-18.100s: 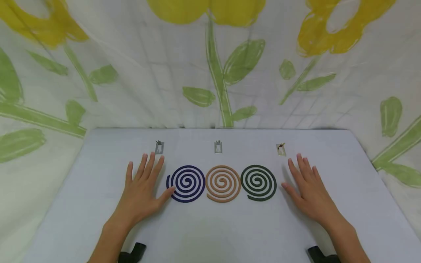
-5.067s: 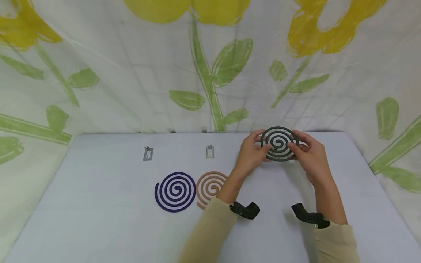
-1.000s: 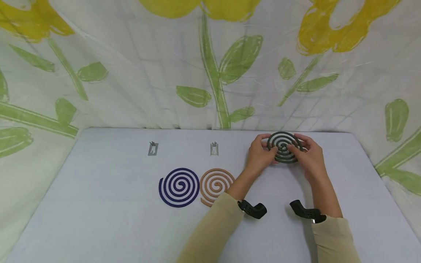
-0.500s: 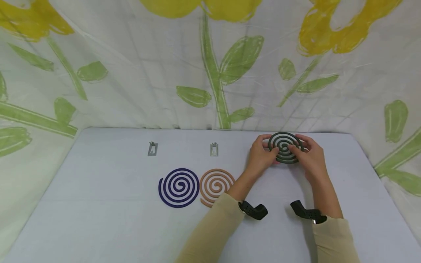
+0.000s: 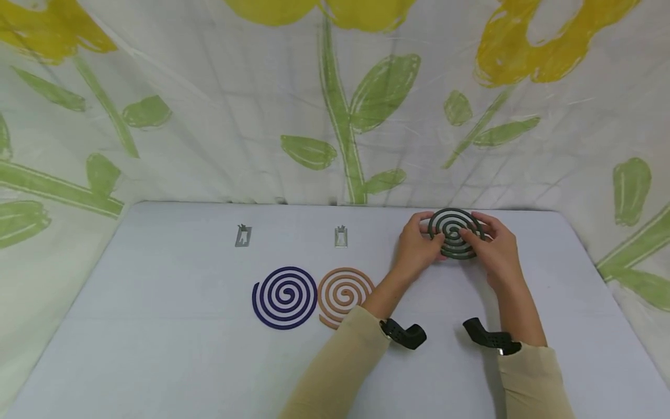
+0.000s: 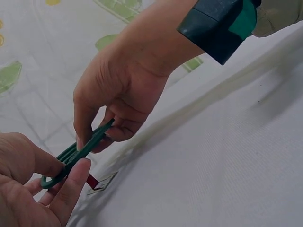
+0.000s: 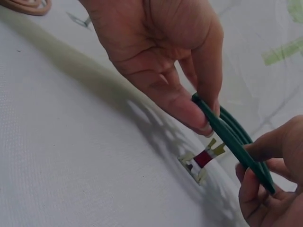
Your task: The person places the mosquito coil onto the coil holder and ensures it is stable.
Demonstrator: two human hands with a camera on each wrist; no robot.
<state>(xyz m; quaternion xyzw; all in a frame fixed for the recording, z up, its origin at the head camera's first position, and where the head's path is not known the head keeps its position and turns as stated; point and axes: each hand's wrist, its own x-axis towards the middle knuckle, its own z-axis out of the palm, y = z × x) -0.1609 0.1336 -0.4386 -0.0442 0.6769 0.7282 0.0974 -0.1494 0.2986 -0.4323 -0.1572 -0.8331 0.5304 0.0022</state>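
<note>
In the head view a green mosquito coil [image 5: 453, 233] is held up at the table's right rear, tilted toward the camera. My left hand [image 5: 416, 244] pinches its left side, thumb in front and fingers behind. On its right side my right hand [image 5: 497, 244] pinches it likewise. Both wrist views show the coil edge-on. Close beneath it, in the right wrist view, a metal coil stand [image 7: 202, 159] lies on the table with a prong bent up, partly red. Hands and coil hide this stand in the head view.
A dark blue coil [image 5: 287, 296] and an orange coil [image 5: 344, 297] lie side by side on the white table [image 5: 183, 361]; the left forearm overlaps the orange one. Behind them lie two more metal stands, the left one [image 5: 240, 242] and the middle one [image 5: 341, 247]. A flower-painted curtain [image 5: 230, 145] hangs behind.
At first both hands lay spread on the table and the green coil lay beside the orange one. It has since been lifted to the right rear in both hands; over the last second it barely moves.
</note>
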